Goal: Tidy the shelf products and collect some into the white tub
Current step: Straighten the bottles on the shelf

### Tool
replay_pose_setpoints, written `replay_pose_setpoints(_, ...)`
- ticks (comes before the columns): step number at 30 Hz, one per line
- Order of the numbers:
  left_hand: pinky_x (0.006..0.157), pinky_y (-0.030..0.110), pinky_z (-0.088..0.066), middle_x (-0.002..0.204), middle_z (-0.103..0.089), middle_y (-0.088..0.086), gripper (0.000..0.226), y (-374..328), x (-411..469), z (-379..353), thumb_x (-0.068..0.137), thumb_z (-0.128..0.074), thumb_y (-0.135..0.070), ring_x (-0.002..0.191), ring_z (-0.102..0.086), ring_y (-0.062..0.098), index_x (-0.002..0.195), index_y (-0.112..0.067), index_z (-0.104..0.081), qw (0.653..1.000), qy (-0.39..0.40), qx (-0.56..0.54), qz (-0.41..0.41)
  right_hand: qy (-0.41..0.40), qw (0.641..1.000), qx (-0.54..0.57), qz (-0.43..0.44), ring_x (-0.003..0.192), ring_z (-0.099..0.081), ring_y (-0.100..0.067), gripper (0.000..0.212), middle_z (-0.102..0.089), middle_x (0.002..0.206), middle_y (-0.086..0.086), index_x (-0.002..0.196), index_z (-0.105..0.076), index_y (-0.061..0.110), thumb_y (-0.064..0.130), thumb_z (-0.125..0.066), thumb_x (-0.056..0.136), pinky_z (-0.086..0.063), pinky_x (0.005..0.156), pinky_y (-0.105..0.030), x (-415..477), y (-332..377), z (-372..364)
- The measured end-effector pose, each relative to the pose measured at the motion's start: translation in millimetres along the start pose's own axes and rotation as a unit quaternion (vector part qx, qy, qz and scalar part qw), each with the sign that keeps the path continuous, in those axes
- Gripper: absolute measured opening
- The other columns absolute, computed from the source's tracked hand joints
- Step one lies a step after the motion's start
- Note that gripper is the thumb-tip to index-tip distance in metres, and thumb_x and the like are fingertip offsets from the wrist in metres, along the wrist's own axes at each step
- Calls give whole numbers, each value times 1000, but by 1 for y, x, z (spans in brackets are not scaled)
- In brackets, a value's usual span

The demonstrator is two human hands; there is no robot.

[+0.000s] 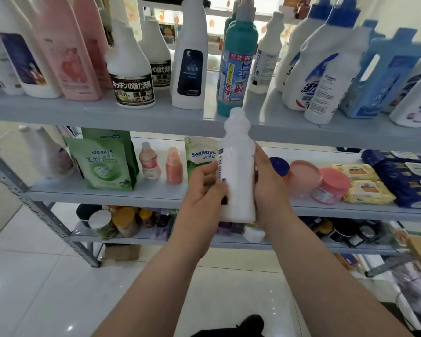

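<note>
I hold a slim white bottle (238,166) upright in front of the shelves, its cap level with the top shelf's front edge (107,115). My left hand (204,188) grips its left side, fingers curled over the label. My right hand (269,188) wraps around its right side and back. On the top shelf stand a teal bottle (238,64), white bottles with dark labels (190,64) and blue-capped detergent bottles (309,69). No white tub is in view.
The middle shelf (107,194) carries green refill pouches (105,164), small orange bottles (173,166), pink tubs (331,186), yellow wipe packs (367,190) and dark blue packs (404,181). Jars (112,222) fill the bottom shelf. A glossy white tiled floor (46,288) lies below.
</note>
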State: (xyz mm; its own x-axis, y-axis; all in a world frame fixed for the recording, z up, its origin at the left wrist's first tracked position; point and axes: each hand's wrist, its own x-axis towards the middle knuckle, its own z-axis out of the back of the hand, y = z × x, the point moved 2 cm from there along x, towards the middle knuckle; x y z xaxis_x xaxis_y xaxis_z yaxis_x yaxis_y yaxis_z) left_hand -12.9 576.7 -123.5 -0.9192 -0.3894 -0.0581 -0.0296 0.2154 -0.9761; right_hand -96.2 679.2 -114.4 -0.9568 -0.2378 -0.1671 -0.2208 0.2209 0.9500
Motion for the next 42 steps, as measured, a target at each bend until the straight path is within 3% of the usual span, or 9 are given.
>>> replay_pose_setpoints(4, 80, 40, -63, 128, -65, -10, 48, -8, -10, 11, 100, -47, -5, 109, -68, 19, 126, -41, -66, 999, 50, -15, 2, 41, 966, 177, -184, 85, -75, -33, 57, -75, 110, -16, 132, -64, 12, 55, -55, 96, -62, 74, -45, -6, -2, -1)
replay_pose_setpoints(9, 88, 46, -61, 117, -72, -6, 29, -3, -17, 21, 101, -56, -15, 97, -72, 15, 123, -31, -67, 998, 29, -32, 37, 61, 940, 231, -243, 67, -71, -29, 46, -73, 88, -17, 121, -64, 8, 47, -53, 100, -60, 53, -35, -18, -10, -11)
replay_pose_setpoints(14, 91, 57, -56, 117, -70, 21, 24, 8, -23, 27, 106, -50, -29, 90, -67, 28, 119, -12, -60, 986, 32, -118, 116, 54, 948, 226, -219, 69, -69, -28, 48, -71, 86, -14, 125, -64, 11, 49, -47, 102, -60, 62, -35, -19, -18, -21)
replay_pose_setpoints(19, 52, 31, -58, 99, -68, 28, 71, 12, -34, 24, 104, -27, -59, 67, -71, 34, 114, -6, -73, 918, 219, -211, 255, 102, 972, 179, -113, 71, -72, -24, 52, -74, 84, -11, 124, -61, 9, 54, -50, 100, -61, 62, -35, -27, -14, -23)
replay_pose_setpoints(24, 53, 29, -61, 116, -70, 25, 56, 25, -33, 33, 98, -50, -49, 86, -75, 38, 136, -8, -56, 921, 226, -242, 207, 153, 985, 57, 50, 96, -73, -26, 109, -71, 111, -7, 144, -42, 18, 55, -94, 55, -60, 75, -42, -29, -13, -13)
replay_pose_setpoints(28, 72, 42, -63, 137, -58, 24, 78, 46, -26, 48, 74, -87, -28, 113, -66, 45, 139, -14, -46, 956, 200, -169, 130, 172, 975, -44, 132, 110, -70, -23, 76, -70, 116, 5, 135, -45, 38, 34, -82, 68, -59, 91, -46, -34, -10, -3)
replay_pose_setpoints(31, 85, 51, -60, 135, -59, 12, 78, 54, -22, 54, 66, -87, -14, 114, -67, 36, 133, -30, -50, 988, 142, -33, 48, 185, 961, -133, 158, 115, -67, -18, 72, -68, 116, 12, 128, -49, 42, 36, -83, 65, -58, 96, -47, -42, -9, 4)
replay_pose_setpoints(36, 86, 30, -60, 135, -53, -4, 75, 50, -16, 55, 58, -91, -40, 113, -62, 10, 117, -58, -48, 980, 22, 190, -50, 245, 905, -306, 168, 127, -57, -16, 78, -61, 132, 13, 134, -53, 42, 32, -91, 67, -56, 100, -47, -58, -14, 8)
replay_pose_setpoints(42, 57, 5, -47, 115, -58, -1, 67, 46, -19, 51, 79, -81, 0, 94, -60, 3, 105, -46, -41, 980, -25, 167, -102, 281, 853, -353, 261, 133, -48, -5, 63, -55, 135, 24, 118, -56, 46, 13, -89, 76, -49, 105, -23, -66, -8, 3)
